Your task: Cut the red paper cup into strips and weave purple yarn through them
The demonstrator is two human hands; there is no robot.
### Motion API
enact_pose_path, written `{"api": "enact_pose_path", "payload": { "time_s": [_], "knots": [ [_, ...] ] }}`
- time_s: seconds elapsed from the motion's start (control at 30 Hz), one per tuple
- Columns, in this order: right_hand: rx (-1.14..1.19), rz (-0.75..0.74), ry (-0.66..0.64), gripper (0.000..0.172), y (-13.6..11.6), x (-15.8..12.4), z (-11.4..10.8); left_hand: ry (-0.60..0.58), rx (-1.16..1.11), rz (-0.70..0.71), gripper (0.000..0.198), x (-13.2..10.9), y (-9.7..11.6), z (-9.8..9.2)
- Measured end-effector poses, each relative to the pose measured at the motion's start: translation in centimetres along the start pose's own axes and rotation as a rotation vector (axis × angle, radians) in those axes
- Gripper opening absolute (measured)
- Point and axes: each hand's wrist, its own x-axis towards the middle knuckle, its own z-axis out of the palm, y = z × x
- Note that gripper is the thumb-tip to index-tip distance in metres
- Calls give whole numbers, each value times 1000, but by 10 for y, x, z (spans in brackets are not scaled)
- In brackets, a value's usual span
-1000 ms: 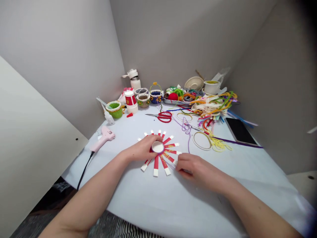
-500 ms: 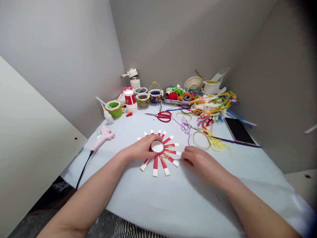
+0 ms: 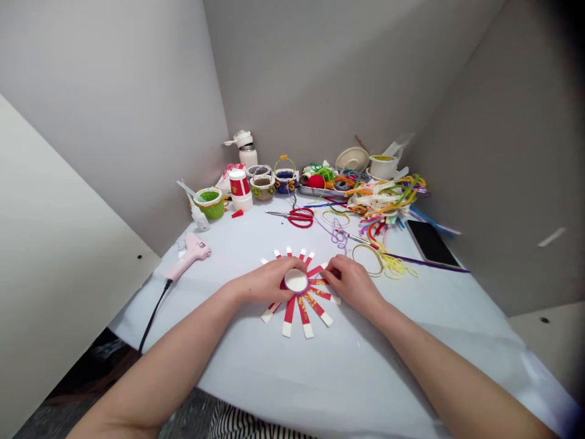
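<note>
A paper cup (image 3: 296, 281) lies base up on the table, its red-and-gold wall cut into strips that splay out like rays with white ends. Purple yarn (image 3: 339, 239) circles the base and also lies in loose loops beyond my right hand. My left hand (image 3: 270, 280) curves around the left of the base, thumb and fingers gripping it. At the cup's right side, my right hand (image 3: 348, 279) is closed in a pinch over the strips, on the purple yarn; its fingertips partly hide the strand.
Red-handled scissors (image 3: 300, 217), hoops (image 3: 367, 260) and a phone (image 3: 433, 244) lie beyond my hands. A pink glue gun (image 3: 189, 259) rests at left. Small baskets (image 3: 286, 182), a stacked cup (image 3: 240, 189) and a tray of yarn (image 3: 322, 191) line the back.
My right hand has moved left and up, from beyond the strip ends to over the right-hand strips. My left hand keeps its grip, and the cup appears slightly lower and further right.
</note>
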Motion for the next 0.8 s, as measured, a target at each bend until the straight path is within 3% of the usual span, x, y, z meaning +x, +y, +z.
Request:
{"api": "enact_pose_path", "payload": {
  "time_s": [0.2, 0.4, 0.6, 0.8],
  "knots": [
    [10, 20, -13, 21, -1, 0, -2, 103, -18, 118, 60, 1, -2, 9],
    [11, 19, -5, 20, -3, -1, -4, 208, 145, -87, 56, 5, 0, 17],
    [126, -15, -33, 15, 5, -4, -12, 153, 114, -91, 50, 1, 6, 6],
    [208, -118, -85, 14, 3, -9, -26, 18, 114, -56, 45, -1, 3, -5]
  ]
}}
